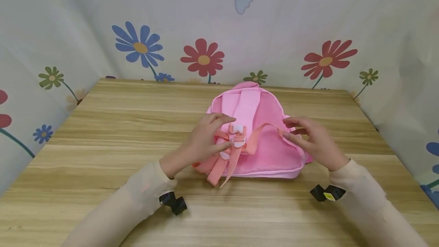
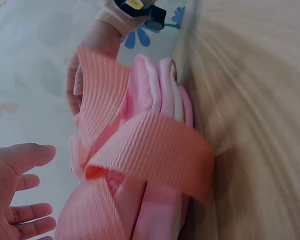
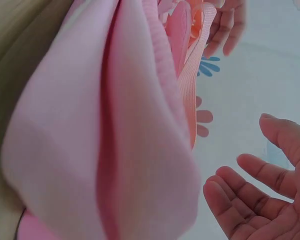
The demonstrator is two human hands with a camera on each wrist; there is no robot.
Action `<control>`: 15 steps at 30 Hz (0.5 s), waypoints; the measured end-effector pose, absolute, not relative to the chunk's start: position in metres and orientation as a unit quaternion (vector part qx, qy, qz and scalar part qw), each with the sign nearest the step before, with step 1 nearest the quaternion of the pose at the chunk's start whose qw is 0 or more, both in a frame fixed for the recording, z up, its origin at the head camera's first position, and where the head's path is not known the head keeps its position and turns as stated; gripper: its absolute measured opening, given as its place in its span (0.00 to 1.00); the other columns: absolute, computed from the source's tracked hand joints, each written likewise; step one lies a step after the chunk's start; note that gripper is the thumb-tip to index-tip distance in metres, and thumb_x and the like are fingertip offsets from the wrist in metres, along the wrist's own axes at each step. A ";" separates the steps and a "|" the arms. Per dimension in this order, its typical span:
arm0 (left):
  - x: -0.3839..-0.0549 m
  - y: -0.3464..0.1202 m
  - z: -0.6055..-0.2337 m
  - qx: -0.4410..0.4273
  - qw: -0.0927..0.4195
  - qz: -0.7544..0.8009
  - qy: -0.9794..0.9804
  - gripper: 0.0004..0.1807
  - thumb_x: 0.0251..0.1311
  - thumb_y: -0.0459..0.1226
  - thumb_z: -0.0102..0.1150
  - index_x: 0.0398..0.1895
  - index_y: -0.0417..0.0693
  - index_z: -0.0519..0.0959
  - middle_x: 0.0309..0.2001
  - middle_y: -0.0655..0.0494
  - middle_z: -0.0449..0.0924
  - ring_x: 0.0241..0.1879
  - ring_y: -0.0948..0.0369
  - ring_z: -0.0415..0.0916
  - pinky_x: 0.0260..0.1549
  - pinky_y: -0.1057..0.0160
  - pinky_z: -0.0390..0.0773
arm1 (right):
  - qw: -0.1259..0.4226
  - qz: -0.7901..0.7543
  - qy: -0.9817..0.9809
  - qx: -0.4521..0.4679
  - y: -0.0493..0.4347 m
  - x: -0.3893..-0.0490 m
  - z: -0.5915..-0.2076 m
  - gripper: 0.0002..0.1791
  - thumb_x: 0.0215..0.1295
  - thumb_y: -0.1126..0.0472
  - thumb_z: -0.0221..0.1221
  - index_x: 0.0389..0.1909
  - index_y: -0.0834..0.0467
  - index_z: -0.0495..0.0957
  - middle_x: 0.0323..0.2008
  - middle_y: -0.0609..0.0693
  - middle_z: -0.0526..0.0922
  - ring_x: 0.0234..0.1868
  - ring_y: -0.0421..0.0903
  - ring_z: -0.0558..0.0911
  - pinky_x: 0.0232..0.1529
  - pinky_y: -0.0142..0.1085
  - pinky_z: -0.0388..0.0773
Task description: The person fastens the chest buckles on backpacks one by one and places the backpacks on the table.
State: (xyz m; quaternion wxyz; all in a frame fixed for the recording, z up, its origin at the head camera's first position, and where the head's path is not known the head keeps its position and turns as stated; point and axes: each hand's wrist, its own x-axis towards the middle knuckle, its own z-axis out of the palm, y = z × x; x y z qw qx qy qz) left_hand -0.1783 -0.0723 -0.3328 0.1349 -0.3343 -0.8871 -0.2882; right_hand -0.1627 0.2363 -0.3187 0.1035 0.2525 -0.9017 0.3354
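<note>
A small pink backpack (image 1: 271,155) lies on the table with its back panel and padded shoulder straps (image 1: 248,106) facing up. Orange webbing (image 1: 217,171) with white buckles (image 1: 239,140) gathers at its lower left, and some of it loops up in the left wrist view. Over the buckles hovers my left hand (image 1: 205,134), fingers spread and holding nothing. My right hand (image 1: 313,140) is beside the bag's right edge, fingers loosely bent. In the right wrist view a gap shows between that hand's fingers (image 3: 250,200) and the pink fabric (image 3: 145,145).
The wood-grain table (image 1: 113,136) carries the bag near its middle. A white cloth backdrop (image 1: 274,29) printed with flowers and a butterfly encloses the back and sides. Small black cameras (image 1: 173,202) sit on both wrists, below the light sleeves (image 1: 137,193).
</note>
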 end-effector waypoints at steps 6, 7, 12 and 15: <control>-0.190 -0.078 -0.335 -0.312 0.106 -0.286 -0.900 0.33 0.50 0.42 0.72 0.60 0.46 0.73 0.57 0.48 0.75 0.59 0.51 0.70 0.61 0.50 0.72 | 0.088 0.329 -0.905 0.254 0.218 -0.170 -0.314 0.19 0.60 0.67 0.63 0.52 0.66 0.76 0.50 0.61 0.81 0.45 0.55 0.84 0.47 0.49 0.81; -0.192 -0.079 -0.336 -0.308 0.100 -0.290 -0.900 0.33 0.50 0.42 0.72 0.60 0.46 0.73 0.57 0.48 0.75 0.59 0.51 0.70 0.62 0.49 0.71 | 0.083 0.328 -0.907 0.251 0.215 -0.171 -0.312 0.19 0.61 0.66 0.63 0.53 0.65 0.76 0.50 0.61 0.81 0.45 0.54 0.84 0.48 0.49 0.81; -0.195 -0.079 -0.341 -0.301 0.071 -0.309 -0.900 0.33 0.51 0.41 0.72 0.61 0.45 0.72 0.58 0.48 0.75 0.60 0.52 0.69 0.62 0.49 0.70 | 0.065 0.327 -0.908 0.252 0.199 -0.180 -0.307 0.19 0.62 0.62 0.63 0.53 0.65 0.77 0.50 0.60 0.82 0.45 0.53 0.84 0.49 0.49 0.80; -0.196 -0.078 -0.344 -0.295 0.054 -0.318 -0.899 0.32 0.51 0.40 0.71 0.60 0.45 0.72 0.58 0.49 0.75 0.59 0.52 0.70 0.61 0.50 0.71 | 0.060 0.328 -0.905 0.263 0.190 -0.186 -0.307 0.19 0.60 0.64 0.64 0.52 0.66 0.77 0.49 0.61 0.82 0.44 0.53 0.84 0.48 0.49 0.80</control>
